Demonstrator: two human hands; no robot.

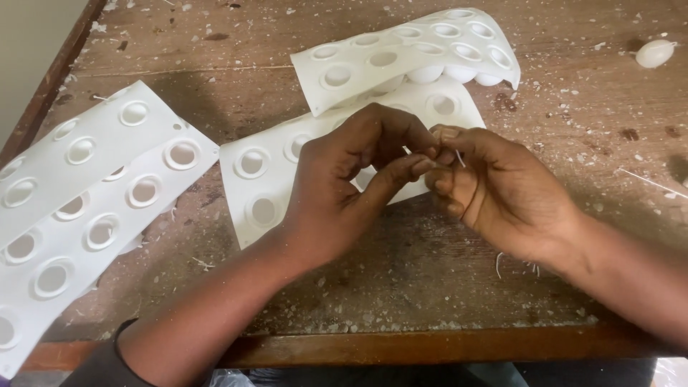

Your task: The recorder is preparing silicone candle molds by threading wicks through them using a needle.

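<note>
A thin white thread [459, 159] is pinched between the two hands, right where their fingertips meet above the middle of the table. It is so fine that only a short pale stretch shows beside the right fingers. The left hand [351, 179] curls in from the left, thumb and forefinger nipped narrowly together on the thread, the other fingers arched over them. The right hand [494, 190] faces it from the right, its fingers bunched close and its fingertips touching the left hand's on the same thread.

Directly beneath the hands lies a flat white mould sheet [265, 186] with round cavities, partly hidden by the left hand. A second mould sheet [408, 50] rests tilted on its far edge, domed cups showing under its lifted side. Well off to the left, a stack of two longer mould sheets [86, 215] lies slantwise, reaching the table's near edge. A small white egg-shaped piece [655, 53] sits alone at the far right corner. The worn wooden table [430, 287] is strewn with white crumbs and flakes.
</note>
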